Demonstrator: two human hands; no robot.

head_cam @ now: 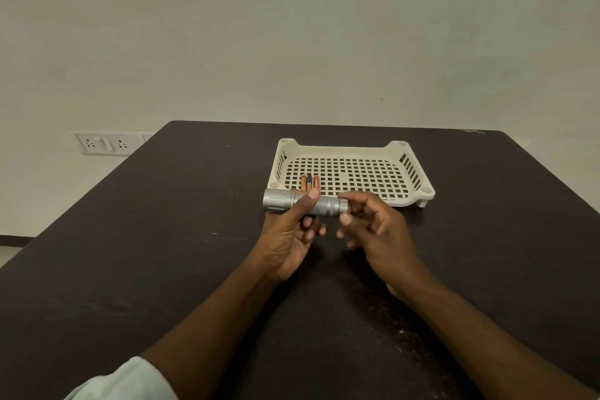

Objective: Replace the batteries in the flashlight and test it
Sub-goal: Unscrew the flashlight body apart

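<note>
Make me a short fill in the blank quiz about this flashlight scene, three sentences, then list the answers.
1. The silver flashlight is held in the person's ____ hand.
2. The batteries lie side by side in the white perforated ____, near its front left corner.
3. The right hand has its fingertips at the flashlight's ____ end, opposite the wider head.

Missing words: left; tray; tail

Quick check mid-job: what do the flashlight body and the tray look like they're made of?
Flashlight: looks like metal, probably aluminium, matte silver-grey with a knurled grip band and machined rings. Tray: looks like moulded plastic, cream, smooth, with a square-hole grid floor and slotted sides.
</note>
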